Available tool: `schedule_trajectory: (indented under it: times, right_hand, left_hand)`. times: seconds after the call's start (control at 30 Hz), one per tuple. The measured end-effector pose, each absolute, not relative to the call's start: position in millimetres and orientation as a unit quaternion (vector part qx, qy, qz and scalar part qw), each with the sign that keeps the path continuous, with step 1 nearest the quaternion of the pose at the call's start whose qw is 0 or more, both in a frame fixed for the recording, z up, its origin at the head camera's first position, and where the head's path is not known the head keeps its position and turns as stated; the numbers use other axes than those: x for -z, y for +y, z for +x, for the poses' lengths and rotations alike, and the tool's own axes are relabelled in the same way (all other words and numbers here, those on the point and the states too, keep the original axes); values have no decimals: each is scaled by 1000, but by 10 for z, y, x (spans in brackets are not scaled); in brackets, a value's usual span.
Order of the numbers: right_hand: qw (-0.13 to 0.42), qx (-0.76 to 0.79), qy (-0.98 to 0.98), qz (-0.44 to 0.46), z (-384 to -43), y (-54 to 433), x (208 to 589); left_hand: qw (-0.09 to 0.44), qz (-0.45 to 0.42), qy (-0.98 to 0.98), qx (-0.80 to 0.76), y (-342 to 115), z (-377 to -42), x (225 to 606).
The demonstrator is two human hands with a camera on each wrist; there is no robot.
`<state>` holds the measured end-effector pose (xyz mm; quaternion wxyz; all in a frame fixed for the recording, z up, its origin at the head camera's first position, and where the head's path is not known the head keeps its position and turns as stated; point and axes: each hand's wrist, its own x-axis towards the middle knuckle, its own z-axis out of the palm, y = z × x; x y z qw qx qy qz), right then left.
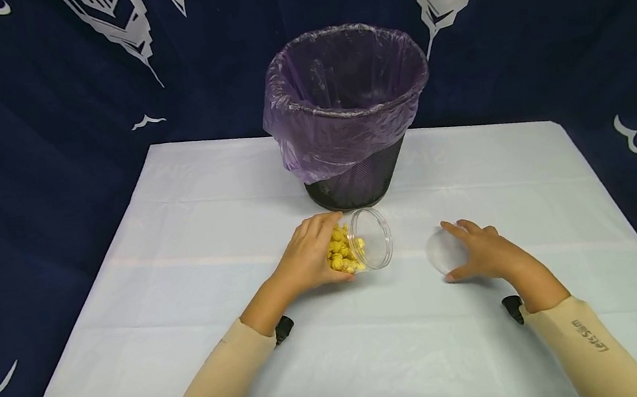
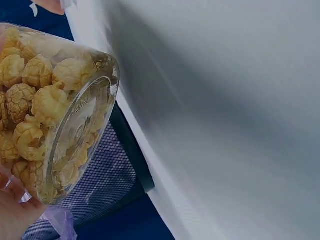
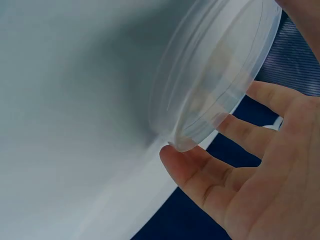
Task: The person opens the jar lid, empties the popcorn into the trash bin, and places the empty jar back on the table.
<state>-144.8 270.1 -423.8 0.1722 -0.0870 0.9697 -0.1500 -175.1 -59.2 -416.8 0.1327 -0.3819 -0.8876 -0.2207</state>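
My left hand (image 1: 305, 255) grips a clear plastic jar (image 1: 386, 238), fingers over its far side and thumb along the near side. The jar is tipped on its side, its open mouth towards the right. Yellow popcorn (image 1: 341, 250) lies inside it, and the left wrist view shows the jar's round base (image 2: 75, 135) up close. To the right, my right hand (image 1: 487, 254) holds a clear round lid (image 3: 215, 75) by its edge, between thumb and fingers. The lid is tilted over the white table, apart from the jar.
Right behind the jar stands a black mesh waste bin (image 1: 356, 182) lined with a purple plastic bag (image 1: 335, 144). A white cloth (image 1: 193, 354) covers the table. Dark blue patterned fabric (image 1: 36, 131) hangs behind and at the sides.
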Motion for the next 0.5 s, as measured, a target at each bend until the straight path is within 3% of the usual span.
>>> schedule_trajectory:
  times: [0.5]
  right_hand:
    - [175,144,970,-93,-1470,2719,4256]
  left_hand:
    - [130,-382,-886,227,-595,-1742,4185]
